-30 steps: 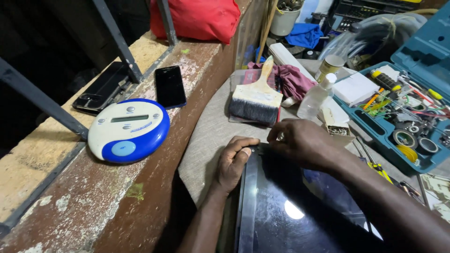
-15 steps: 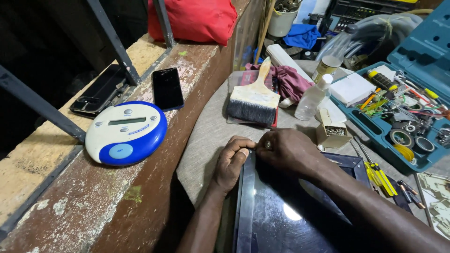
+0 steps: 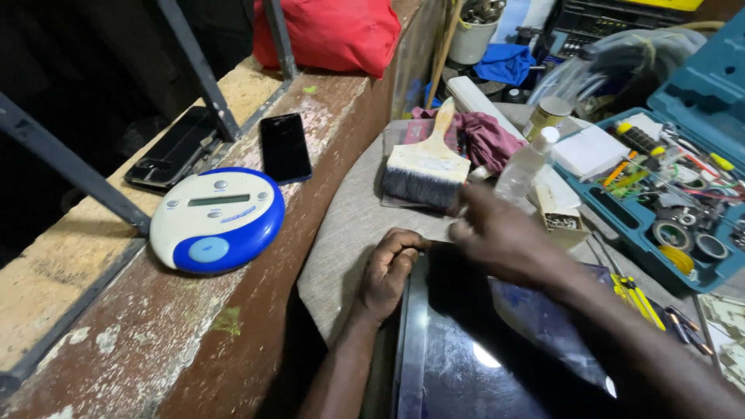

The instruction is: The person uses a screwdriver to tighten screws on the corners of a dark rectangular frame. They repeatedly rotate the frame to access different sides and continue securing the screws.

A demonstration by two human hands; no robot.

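A dark glossy flat panel [image 3: 458, 357] lies on a grey cloth [image 3: 349, 225] in front of me. My left hand [image 3: 386, 271] curls around the panel's top left corner and grips its edge. Lifted above the panel's top edge, my right hand [image 3: 504, 237] is blurred with motion, fingers pointing towards a wide paintbrush [image 3: 425, 171] just beyond it. I cannot see anything held in the right hand.
A white and blue round device [image 3: 217, 219] and two dark phones [image 3: 284, 146] [image 3: 172, 149] lie on the worn ledge at left. A clear bottle [image 3: 526, 164], a small cardboard box [image 3: 560, 217] and a teal toolcase [image 3: 667, 202] full of tools stand right. A red bag [image 3: 334, 32] sits behind.
My right hand has lifted off the panel's top edge and moved up and right towards the paintbrush. The left hand stays on the corner.
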